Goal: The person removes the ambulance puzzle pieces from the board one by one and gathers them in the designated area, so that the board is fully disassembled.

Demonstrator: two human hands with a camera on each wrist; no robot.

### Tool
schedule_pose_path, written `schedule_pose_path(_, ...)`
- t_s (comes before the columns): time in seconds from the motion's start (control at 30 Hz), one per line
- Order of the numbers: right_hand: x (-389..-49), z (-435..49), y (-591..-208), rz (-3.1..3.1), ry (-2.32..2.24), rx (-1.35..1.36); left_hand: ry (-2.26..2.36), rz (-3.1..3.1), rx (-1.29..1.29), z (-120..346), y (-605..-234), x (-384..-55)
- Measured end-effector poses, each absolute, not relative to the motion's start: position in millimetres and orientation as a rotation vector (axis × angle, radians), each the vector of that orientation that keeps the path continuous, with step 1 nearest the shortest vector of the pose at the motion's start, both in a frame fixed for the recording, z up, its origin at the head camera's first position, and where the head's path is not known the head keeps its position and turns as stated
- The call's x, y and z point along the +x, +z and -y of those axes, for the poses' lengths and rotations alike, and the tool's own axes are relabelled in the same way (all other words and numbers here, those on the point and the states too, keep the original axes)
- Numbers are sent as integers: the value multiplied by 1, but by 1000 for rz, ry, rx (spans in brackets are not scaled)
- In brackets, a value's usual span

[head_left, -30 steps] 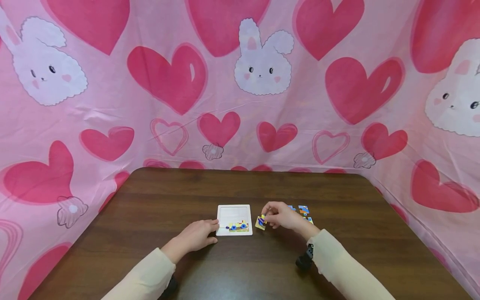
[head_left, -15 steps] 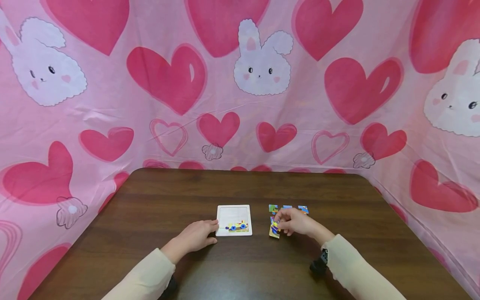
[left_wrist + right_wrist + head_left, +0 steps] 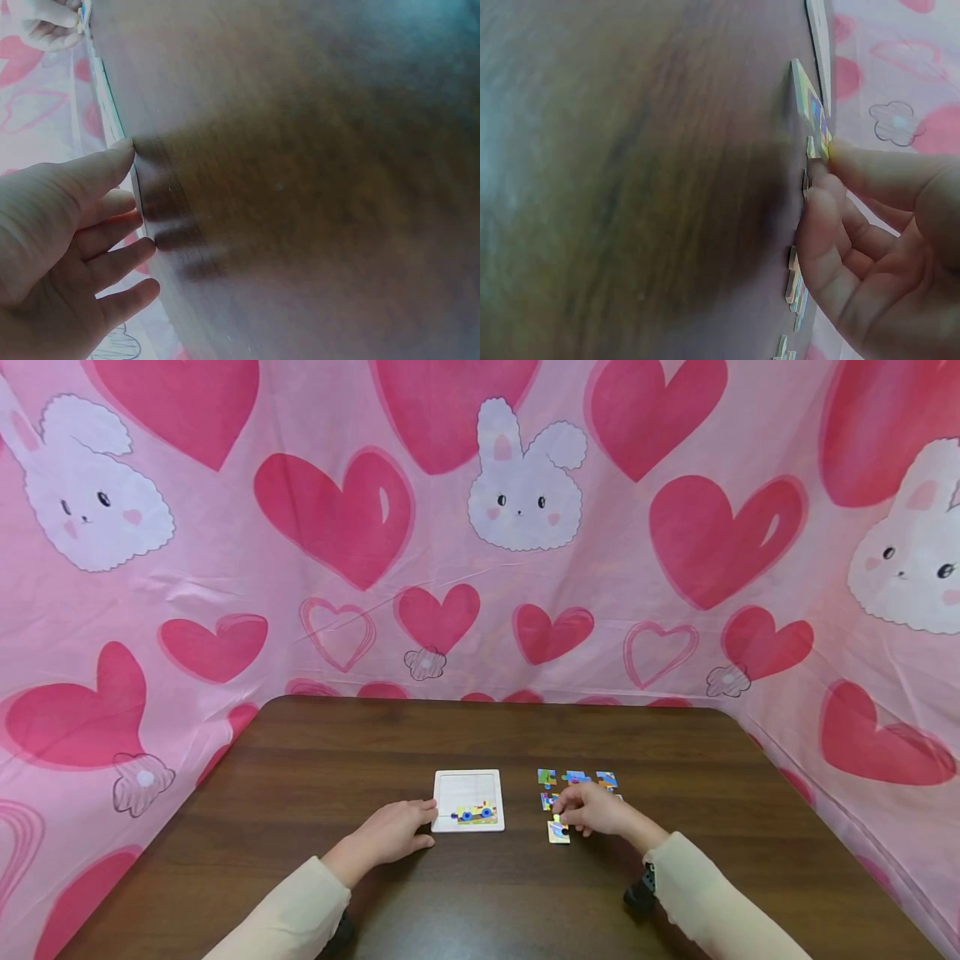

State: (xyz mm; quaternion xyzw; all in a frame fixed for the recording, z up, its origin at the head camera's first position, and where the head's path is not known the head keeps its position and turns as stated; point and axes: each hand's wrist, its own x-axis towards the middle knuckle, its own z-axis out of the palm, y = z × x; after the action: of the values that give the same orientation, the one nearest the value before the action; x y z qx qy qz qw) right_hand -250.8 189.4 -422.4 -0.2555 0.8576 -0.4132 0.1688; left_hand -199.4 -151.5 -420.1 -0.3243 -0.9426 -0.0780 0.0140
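A white puzzle tray [image 3: 468, 783] lies on the table, with a yellow-and-blue vehicle picture [image 3: 477, 813] in its lower right part. My left hand [image 3: 390, 832] rests by the tray's left side, its fingertips touching the edge. In the left wrist view its fingers [image 3: 112, 262] look loosely extended. To the right of the tray, my right hand [image 3: 596, 810] pinches a jigsaw piece [image 3: 558, 833] between thumb and fingertips. Seen from the right wrist, that piece [image 3: 808, 101] stands tilted above the tabletop. The fingers hide part of it.
Several loose jigsaw pieces lie just beyond and under my right hand, among them a green-and-blue one [image 3: 546, 776] and a blue one [image 3: 606, 778]. The brown wooden table [image 3: 360, 743] ends at a pink cloth backdrop [image 3: 495, 635] with hearts and rabbits.
My right hand has moved right, from beside the tray to the loose pieces, carrying the jigsaw piece, which has turned in its grip. My left hand has stayed at the tray's edge.
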Motion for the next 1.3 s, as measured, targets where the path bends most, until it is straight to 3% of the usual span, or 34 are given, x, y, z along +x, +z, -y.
schedule_pose_path(1.3,-250,-185,-421,-2529,-1067,-729,-272,2956,-1014,152,-417,-199)
